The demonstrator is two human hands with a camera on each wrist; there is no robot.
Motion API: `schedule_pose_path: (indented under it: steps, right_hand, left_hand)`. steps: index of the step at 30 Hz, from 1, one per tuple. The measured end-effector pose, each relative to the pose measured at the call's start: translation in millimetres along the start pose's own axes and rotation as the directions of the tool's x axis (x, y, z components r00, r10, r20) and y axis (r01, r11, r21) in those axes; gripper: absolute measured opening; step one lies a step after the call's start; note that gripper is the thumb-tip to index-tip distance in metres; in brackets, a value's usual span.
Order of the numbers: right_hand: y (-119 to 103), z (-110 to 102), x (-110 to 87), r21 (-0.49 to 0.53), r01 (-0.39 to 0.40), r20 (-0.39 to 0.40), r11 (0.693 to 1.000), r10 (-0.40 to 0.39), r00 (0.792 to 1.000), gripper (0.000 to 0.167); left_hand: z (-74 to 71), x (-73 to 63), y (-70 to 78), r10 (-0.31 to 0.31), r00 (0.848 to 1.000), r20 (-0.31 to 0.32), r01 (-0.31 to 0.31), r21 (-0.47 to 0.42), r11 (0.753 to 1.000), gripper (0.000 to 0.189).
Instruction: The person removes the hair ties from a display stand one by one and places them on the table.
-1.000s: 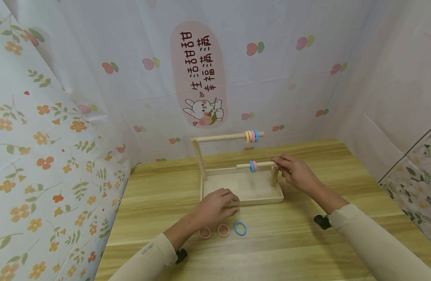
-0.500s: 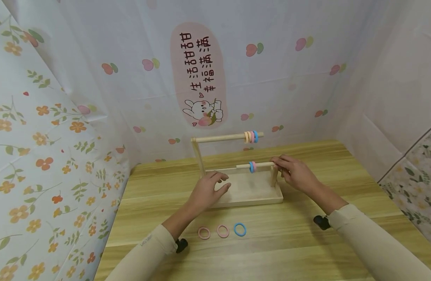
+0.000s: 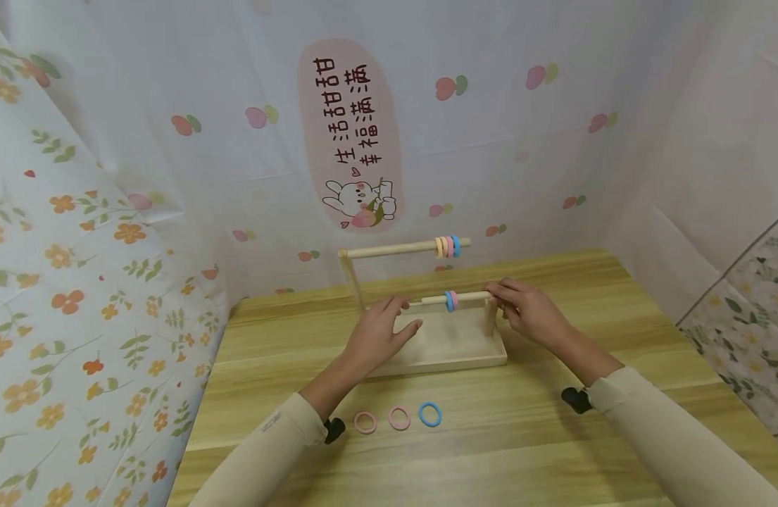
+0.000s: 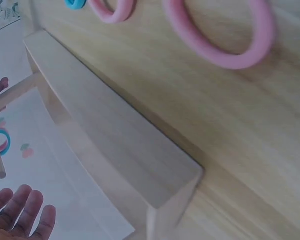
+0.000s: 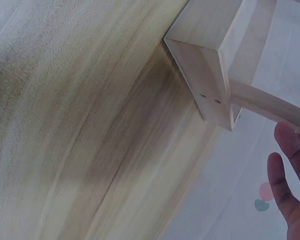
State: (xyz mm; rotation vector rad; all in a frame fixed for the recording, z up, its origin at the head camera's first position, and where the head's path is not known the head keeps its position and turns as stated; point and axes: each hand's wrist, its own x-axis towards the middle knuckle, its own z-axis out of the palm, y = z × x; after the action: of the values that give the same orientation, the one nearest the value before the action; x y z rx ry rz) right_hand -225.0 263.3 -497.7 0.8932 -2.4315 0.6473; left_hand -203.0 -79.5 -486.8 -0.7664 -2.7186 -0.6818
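A wooden rack has a tray base (image 3: 439,365), a tall post with an upper rod (image 3: 389,249) and a short post with a lower rod (image 3: 472,296). A blue ring (image 3: 449,301) and a pink ring (image 3: 454,300) hang on the lower rod. My right hand (image 3: 524,310) holds the rack where the lower rod meets its short post (image 5: 270,104). Over the tray's left part, my left hand (image 3: 377,331) has its fingers extended near the lower rod's free end, with nothing visible in it. In the left wrist view, the left fingers (image 4: 25,212) are spread apart.
Yellow, pink and blue rings (image 3: 448,246) hang near the upper rod's free end. In front of the tray lie two pink rings, one at left (image 3: 365,422), and a blue ring (image 3: 429,414) on the wooden table (image 3: 490,451). A patterned curtain (image 3: 262,176) stands behind.
My left hand has moved left and away from me, from the tray's front edge to over the tray near the lower rod's end. My right hand stays at the short post.
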Motion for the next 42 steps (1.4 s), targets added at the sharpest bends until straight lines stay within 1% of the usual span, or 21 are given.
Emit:
schedule_pose_path:
  steps: [6,10,14,20,26,32,35,39,42]
  right_hand:
    - [-1.2,0.8,1.8,0.014,0.031,-0.031,0.999,-0.03,0.999,0.038]
    - [-0.9,1.7,2.9,0.015,0.031,-0.026,0.999,-0.031,0.999,0.037]
    - [-0.5,1.0,3.2,0.011,0.03,-0.033,1.0,-0.029,0.999,0.037]
    - [-1.2,0.1,4.9,0.015,0.042,-0.047,0.999,-0.041,0.998,0.037]
    - [-2.2,0.2,5.8,0.023,0.027,-0.036,0.999,-0.026,0.999,0.037]
    - [-1.2,1.7,2.8,0.02,-0.005,-0.009,1.0,0.005,1.0,0.035]
    - [-0.9,2.4,2.1,0.026,-0.019,0.008,0.999,0.019,1.0,0.035]
    - [0.0,2.5,1.8,0.023,-0.021,0.024,1.0,0.02,1.0,0.036]
    - [1.6,2.1,1.0,0.02,-0.02,0.03,1.0,0.019,0.999,0.036]
  left_hand:
    - [0.3,10.4,7.4,0.029,1.0,0.0,-0.029,-0.004,1.0,0.053]
    - [1.9,17.4,11.1,0.048,0.999,0.014,-0.048,-0.027,0.999,0.059]
    - [5.2,25.3,14.9,0.073,0.997,0.01,-0.073,-0.045,0.996,0.06]
    - [10.6,34.3,20.8,0.081,0.996,0.027,-0.08,-0.046,0.996,0.059]
    - [13.8,38.9,24.3,0.071,0.996,0.047,-0.068,-0.067,0.995,0.057]
    - [19.1,42.6,24.8,0.089,0.995,0.053,-0.085,-0.082,0.993,0.056]
    - [21.5,43.7,24.9,0.088,0.995,0.056,-0.083,-0.078,0.993,0.055]
    - [23.5,45.1,26.4,0.079,0.995,0.058,-0.075,-0.078,0.994,0.053]
    - [24.1,46.5,28.0,0.077,0.995,0.056,-0.071,-0.098,0.993,0.05]
